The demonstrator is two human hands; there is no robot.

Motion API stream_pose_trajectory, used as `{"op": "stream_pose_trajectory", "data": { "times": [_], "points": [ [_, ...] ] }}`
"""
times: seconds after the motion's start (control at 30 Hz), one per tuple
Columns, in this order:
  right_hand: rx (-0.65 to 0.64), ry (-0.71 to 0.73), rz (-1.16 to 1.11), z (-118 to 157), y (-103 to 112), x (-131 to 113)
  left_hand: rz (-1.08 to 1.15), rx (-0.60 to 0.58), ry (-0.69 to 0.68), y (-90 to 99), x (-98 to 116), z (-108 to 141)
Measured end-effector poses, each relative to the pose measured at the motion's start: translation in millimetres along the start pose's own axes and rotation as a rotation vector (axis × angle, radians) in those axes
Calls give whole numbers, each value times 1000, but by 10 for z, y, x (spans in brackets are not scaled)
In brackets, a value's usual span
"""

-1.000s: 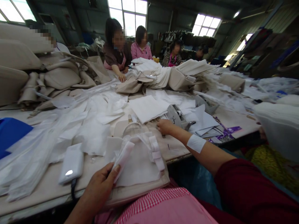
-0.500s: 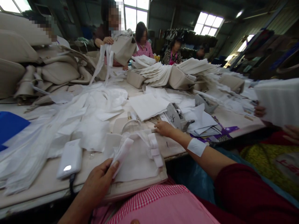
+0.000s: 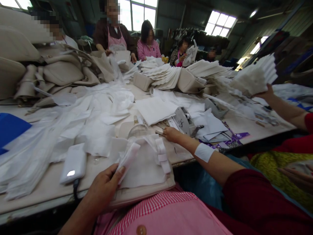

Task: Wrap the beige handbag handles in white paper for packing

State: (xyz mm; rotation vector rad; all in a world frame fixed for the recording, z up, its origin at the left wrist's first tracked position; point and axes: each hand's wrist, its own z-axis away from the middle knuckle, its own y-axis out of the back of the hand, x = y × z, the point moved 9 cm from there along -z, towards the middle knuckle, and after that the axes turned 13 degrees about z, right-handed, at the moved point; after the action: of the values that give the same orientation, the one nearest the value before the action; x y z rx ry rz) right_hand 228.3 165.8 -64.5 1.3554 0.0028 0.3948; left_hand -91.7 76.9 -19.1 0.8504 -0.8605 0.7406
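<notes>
My left hand (image 3: 107, 182) is closed on a folded strip of white foam (image 3: 130, 156), thumb on top. Under it a beige handbag (image 3: 146, 192) lies at the table's front edge against my apron. A white foam sheet (image 3: 145, 173) covers the bag's face, and another white wrapped piece (image 3: 163, 155) lies along its right side. Beyond the bag's right corner my right hand (image 3: 172, 134) reaches over the table, fingers pinched. A thin grey piece (image 3: 159, 132) sticks out left of its fingertips, too small to name. Beside that hand stands a grey tape dispenser (image 3: 184, 119).
A white power bank (image 3: 73, 163) with a black cable lies left of my left hand. Foam sheets (image 3: 156, 109) and beige bags (image 3: 63, 76) are heaped across the table. At right a co-worker's hand (image 3: 266, 93) holds a foam stack (image 3: 256, 73). Several people work opposite.
The thin grey piece now shows clearly at my right fingertips, that hand having shifted slightly. My left hand stays put. The co-worker's foam stack at right has moved away over the table.
</notes>
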Motion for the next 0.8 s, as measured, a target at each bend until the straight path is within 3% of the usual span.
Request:
{"op": "stream_pose_trajectory", "data": {
  "times": [0.3,0.5,0.6,0.67,0.8],
  "points": [
    [166,-289,-100,95,63,72,67,5,4,0,19,25],
    [405,-446,-229,288,451,392,178,-7,39,-3,37,24],
    [534,-374,-550,409,732,370,259,-9,63,5,-27,2],
    [606,-254,-861,497,935,197,339,-12,50,11,-55,-11],
    [510,-12,-1157,646,1267,-426,561,-36,15,9,-71,-16]
  ]
}}
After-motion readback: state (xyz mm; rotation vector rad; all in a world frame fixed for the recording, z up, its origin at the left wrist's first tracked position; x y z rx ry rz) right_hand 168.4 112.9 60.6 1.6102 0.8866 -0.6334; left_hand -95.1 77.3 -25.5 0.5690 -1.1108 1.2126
